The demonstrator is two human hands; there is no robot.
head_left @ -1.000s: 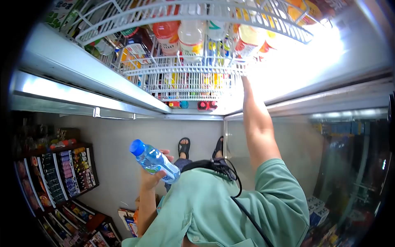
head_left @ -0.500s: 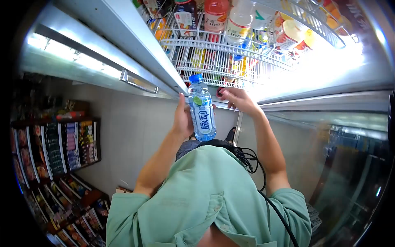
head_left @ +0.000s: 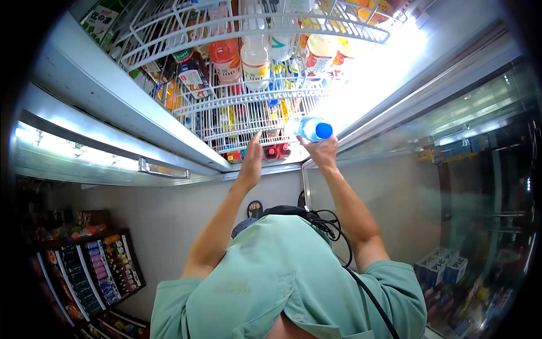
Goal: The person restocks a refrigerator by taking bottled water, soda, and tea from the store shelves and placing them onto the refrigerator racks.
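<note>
A clear drink bottle [head_left: 308, 124] with a blue cap lies tilted in my right hand [head_left: 322, 151], its cap toward me and its base toward the fridge shelves. The fingers close around its neck end; its label does not show from here. To the left, my left hand [head_left: 252, 164] is held up edge-on in front of the lower wire racks, fingers stretched out and holding nothing. Several dark bottles with red caps [head_left: 277, 151] stand low in the fridge between my two hands.
White wire shelves [head_left: 243, 125] carry several bottles, including a pink drink [head_left: 226, 56] and a pale one [head_left: 256, 62]. Glass doors [head_left: 384, 181] flank the opening on both sides. A snack rack [head_left: 93, 271] stands at lower left, and boxes [head_left: 443, 265] show at right.
The blue-capped bottle has gone from my left hand to my right, moving rightward and tipping toward the shelves. My left hand is now open. The view has shifted, showing more of the upper shelves.
</note>
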